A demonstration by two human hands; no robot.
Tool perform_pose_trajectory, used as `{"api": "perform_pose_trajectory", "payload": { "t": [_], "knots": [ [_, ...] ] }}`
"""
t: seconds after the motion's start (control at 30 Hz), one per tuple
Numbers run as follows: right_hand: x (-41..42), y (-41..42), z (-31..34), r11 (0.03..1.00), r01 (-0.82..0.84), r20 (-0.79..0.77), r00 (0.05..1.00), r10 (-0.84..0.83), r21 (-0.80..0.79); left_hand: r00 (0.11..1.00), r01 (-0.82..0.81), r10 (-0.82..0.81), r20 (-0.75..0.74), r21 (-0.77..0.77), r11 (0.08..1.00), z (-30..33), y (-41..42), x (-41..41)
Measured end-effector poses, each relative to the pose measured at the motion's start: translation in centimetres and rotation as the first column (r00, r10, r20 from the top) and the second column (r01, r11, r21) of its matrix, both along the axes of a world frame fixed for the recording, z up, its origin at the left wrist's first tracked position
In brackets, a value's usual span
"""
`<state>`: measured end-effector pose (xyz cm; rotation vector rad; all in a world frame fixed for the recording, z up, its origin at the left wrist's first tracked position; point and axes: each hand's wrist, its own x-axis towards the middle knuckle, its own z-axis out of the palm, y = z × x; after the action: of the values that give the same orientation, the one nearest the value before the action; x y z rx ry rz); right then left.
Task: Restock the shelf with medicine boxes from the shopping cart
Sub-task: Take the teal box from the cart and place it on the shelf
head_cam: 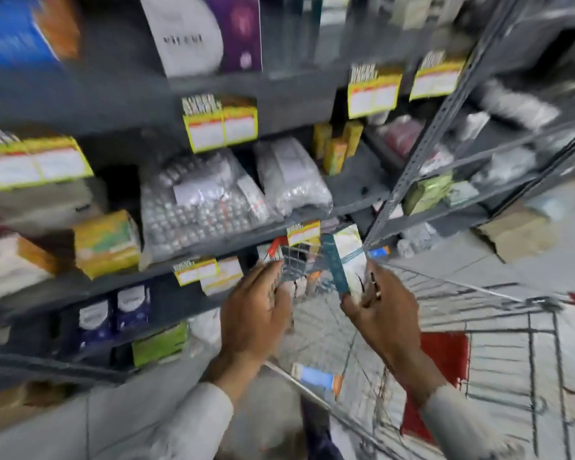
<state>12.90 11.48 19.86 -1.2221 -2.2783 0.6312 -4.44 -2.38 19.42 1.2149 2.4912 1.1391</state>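
The whole view is motion-blurred. My right hand (pixel 387 318) grips a white and teal medicine box (pixel 344 257) by its lower end, holding it upright above the wire shopping cart (pixel 498 327). My left hand (pixel 254 308) hovers just left of the box with fingers spread, holding nothing. The grey metal shelf (pixel 193 250) fills the left and centre, close in front of both hands. A blue and white box (pixel 316 376) lies low in the cart.
Shelf levels hold bagged blister packs (pixel 200 200), yellow-green boxes (pixel 108 242), dark blue boxes (pixel 113 315) and yellow price tags (pixel 221 126). A second rack (pixel 462 161) stands to the right. A cardboard box (pixel 515 232) sits on the floor. The cart has a red panel (pixel 445 360).
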Motion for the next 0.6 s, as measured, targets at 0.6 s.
{"api": "perform_pose_trajectory", "payload": {
  "t": [0.6],
  "knots": [
    [-17.2, 12.1, 25.5, 0.992, 0.036, -0.484, 0.875, 0.027, 0.121, 0.797, -0.323, 0.246, -0.551, -0.045, 0.945, 20.4, 2.4, -21.4]
  ]
}}
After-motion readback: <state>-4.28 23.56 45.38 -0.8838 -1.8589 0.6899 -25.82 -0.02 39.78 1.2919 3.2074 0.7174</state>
